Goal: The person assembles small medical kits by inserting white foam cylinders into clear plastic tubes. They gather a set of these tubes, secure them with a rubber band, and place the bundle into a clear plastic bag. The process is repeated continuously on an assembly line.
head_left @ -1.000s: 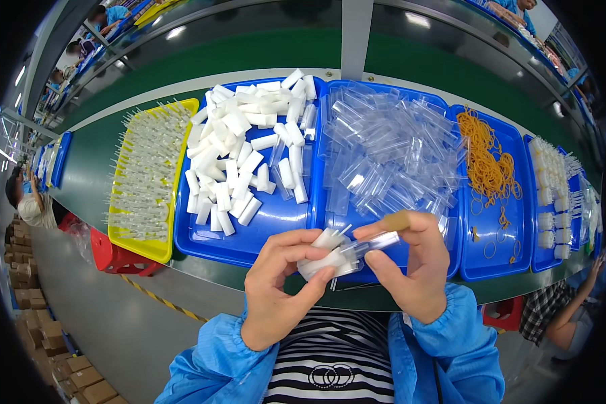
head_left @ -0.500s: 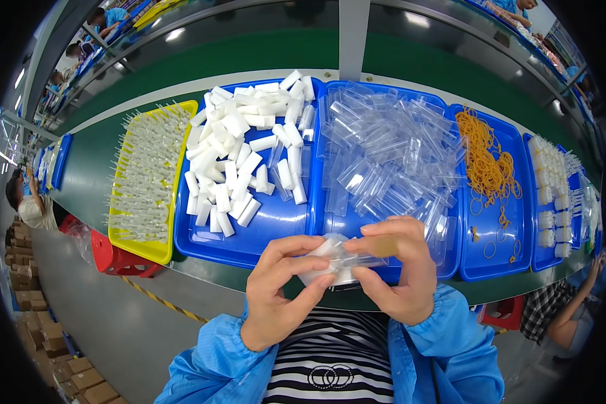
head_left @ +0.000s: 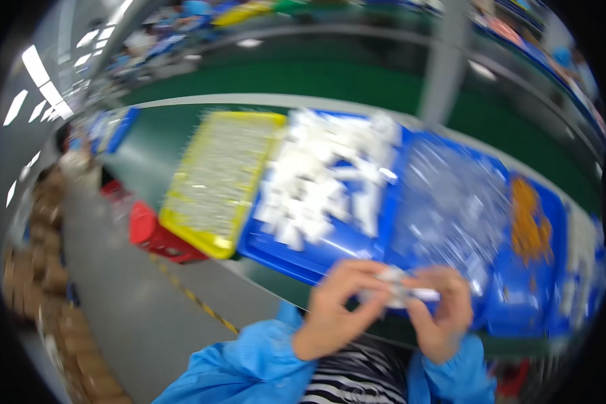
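Together, left hand (head_left: 337, 303) and right hand (head_left: 444, 316) pinch a small white piece (head_left: 398, 291).

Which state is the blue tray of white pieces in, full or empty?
Full, or nearly so: the blue tray holds a heap of white pieces over most of its floor. Motion blur hides how deep the heap lies.

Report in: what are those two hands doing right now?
Left hand and right hand: both grip small clear plastic piece. Picture blurred. Nothing in the way.
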`<state>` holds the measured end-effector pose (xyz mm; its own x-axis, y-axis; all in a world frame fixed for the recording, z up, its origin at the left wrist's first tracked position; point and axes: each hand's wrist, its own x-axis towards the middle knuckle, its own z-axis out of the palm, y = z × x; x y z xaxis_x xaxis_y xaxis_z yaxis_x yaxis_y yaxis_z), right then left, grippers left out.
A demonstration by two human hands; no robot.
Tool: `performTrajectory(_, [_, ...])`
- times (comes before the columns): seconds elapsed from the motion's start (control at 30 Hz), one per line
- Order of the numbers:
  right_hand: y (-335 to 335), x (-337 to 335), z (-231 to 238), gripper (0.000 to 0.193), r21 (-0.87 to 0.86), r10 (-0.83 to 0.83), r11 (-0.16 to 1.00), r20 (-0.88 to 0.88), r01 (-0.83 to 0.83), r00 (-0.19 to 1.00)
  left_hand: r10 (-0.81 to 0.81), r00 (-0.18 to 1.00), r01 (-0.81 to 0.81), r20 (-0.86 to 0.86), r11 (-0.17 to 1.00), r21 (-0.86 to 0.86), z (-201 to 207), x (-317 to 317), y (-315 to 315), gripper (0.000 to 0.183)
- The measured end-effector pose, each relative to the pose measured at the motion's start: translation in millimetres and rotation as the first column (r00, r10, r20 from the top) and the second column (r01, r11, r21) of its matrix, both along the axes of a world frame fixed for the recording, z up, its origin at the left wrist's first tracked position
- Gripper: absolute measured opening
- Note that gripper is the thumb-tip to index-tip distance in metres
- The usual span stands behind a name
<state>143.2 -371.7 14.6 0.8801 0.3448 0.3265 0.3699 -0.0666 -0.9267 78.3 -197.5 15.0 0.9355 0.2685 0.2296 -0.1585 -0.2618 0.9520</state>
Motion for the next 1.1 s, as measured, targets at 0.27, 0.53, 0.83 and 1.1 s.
performTrajectory(0.27, [-21,10,9,0.025,-0.054,0.175,0.982,-0.123,-0.183,0.977,-0.073,0.994,0.081,0.079,0.993,-0.091,-2,-4,0,0.028])
performTrajectory(0.53, [-20,19,14,0.041,0.027,0.036,0.999,-0.442,-0.027,0.897,-0.211,0.976,0.215,0.061,0.974,-0.068,3,-1,1,0.029])
performTrajectory(0.83, [-27,4,22,0.045,0.008,0.037,0.999,-0.426,-0.037,0.904,-0.361,0.932,0.351,0.047,0.859,-0.373,2,-7,13,0.022])
performTrajectory(1.1, [-38,14,8,0.038,0.119,0.282,0.959,-0.333,-0.257,0.9,-0.35,0.937,0.339,-0.004,0.909,-0.24,0,-3,10,0.038])
